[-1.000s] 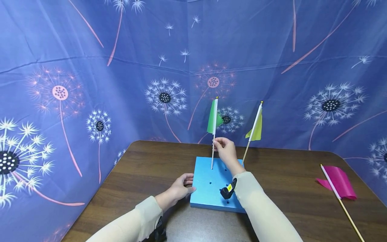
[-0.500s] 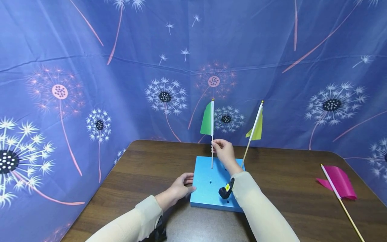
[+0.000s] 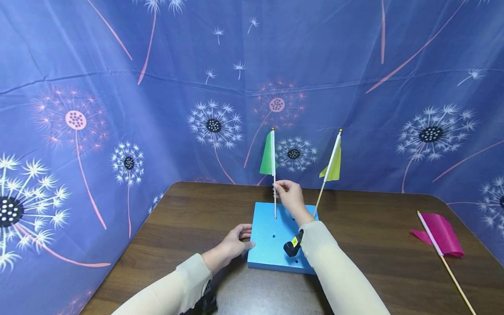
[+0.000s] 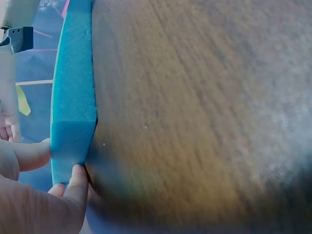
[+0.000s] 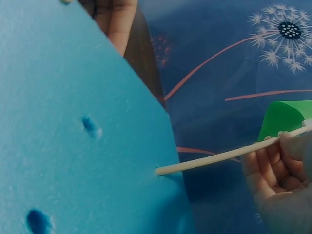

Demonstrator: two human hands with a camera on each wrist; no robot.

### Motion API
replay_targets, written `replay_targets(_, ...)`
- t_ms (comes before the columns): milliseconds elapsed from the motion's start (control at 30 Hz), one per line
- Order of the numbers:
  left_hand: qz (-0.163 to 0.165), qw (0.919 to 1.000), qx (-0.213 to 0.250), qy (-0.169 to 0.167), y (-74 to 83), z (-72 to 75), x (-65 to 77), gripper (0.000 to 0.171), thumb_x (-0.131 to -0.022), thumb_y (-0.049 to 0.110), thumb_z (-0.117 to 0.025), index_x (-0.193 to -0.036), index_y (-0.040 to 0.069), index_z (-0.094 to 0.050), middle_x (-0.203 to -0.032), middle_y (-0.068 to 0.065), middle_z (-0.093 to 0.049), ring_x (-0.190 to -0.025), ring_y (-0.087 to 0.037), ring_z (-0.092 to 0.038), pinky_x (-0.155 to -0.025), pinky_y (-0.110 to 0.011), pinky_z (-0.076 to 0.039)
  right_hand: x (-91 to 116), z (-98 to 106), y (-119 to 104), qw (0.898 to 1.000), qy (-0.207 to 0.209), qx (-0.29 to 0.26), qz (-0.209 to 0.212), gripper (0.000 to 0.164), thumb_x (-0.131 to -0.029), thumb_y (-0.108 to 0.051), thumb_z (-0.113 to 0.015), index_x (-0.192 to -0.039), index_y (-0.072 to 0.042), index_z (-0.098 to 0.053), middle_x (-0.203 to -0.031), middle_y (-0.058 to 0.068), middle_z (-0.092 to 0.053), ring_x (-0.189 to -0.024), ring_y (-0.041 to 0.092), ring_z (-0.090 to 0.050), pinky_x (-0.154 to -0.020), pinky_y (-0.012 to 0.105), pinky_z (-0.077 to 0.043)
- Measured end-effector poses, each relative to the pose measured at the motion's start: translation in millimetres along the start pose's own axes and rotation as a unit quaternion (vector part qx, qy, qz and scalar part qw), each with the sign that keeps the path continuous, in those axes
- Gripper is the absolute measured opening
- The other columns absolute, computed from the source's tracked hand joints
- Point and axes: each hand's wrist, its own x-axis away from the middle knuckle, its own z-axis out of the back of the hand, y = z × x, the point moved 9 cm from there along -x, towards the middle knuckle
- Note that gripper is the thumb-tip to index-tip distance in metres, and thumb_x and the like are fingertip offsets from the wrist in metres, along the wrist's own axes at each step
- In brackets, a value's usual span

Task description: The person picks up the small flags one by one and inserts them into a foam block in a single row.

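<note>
A thick blue foam board (image 3: 264, 251) with small holes lies on the table. My right hand (image 3: 291, 197) pinches the wooden stick of a small green flag (image 3: 267, 155) between thumb and fingers, a little below the cloth. In the right wrist view, the lower end of the stick (image 5: 214, 159) sits in a hole near the board's edge. The green flag stands almost upright. My left hand (image 3: 233, 243) holds the board's left side; the left wrist view shows the thumb at its top edge and the fingers (image 4: 75, 187) against its side.
A yellow-green flag (image 3: 334, 166) leans to the right, its stick meeting the board's far right corner behind my right wrist. At the right, a magenta flag (image 3: 441, 234) lies on the brown wooden table (image 3: 197, 205). A blue dandelion-print cloth (image 3: 177, 144) hangs behind.
The green flag's top has swung left, from a slight rightward lean to nearly upright, as my right hand moved slightly left with it. My left hand keeps its place on the board.
</note>
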Motion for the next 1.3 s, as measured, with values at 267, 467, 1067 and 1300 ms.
replay_targets(267,0.0,0.9999,0.015,-0.003,-0.1,1.3,-1.9,0.052,-0.086,-0.004,-0.067,-0.134,-0.004,-0.047,-0.128,-0.019,-0.054,-0.119,-0.033,-0.052,-0.095,-0.044,-0.046,-2,2,6,1.0,0.0,-0.013,-0.028,0.023,-0.098,-0.013,-0.057,-0.109,0.004,-0.065,-0.102,0.022,-0.067,-0.074,0.01,-0.062,-0.081,0.036,-0.056)
replay_targets(467,-0.005,0.9997,0.023,-0.008,-4.0,0.3,-1.6,0.052,-0.086,-0.004,-0.066,-0.134,-0.005,-0.047,-0.128,-0.02,-0.054,-0.118,-0.033,-0.053,-0.094,-0.042,-0.046,0,1,6,0.999,-0.007,-0.016,-0.028,0.022,-0.099,-0.011,-0.055,-0.11,0.006,-0.063,-0.103,0.025,-0.065,-0.075,0.011,-0.06,-0.083,0.04,-0.056)
replay_targets(1067,-0.002,0.9991,0.037,-0.018,-2.3,0.4,-2.0,0.055,-0.086,-0.002,-0.067,-0.136,-0.006,-0.044,-0.129,-0.022,-0.054,-0.12,-0.033,-0.053,-0.098,-0.044,-0.045,2,10,-7,1.0,-0.017,0.009,0.003,0.018,-0.097,-0.008,-0.057,-0.108,0.006,-0.062,-0.096,0.02,-0.064,-0.089,0.033,-0.066,-0.086,0.043,-0.055)
replay_targets(1300,0.005,0.9989,0.043,-0.018,-3.3,0.3,-2.2,0.054,-0.087,-0.002,-0.066,-0.137,-0.006,-0.044,-0.13,-0.022,-0.054,-0.122,-0.035,-0.051,-0.1,-0.045,-0.043,5,23,-19,0.999,-0.024,0.039,0.02,0.019,-0.097,-0.009,-0.057,-0.109,0.005,-0.063,-0.098,0.021,-0.065,-0.077,0.013,-0.063,-0.077,0.028,-0.056)
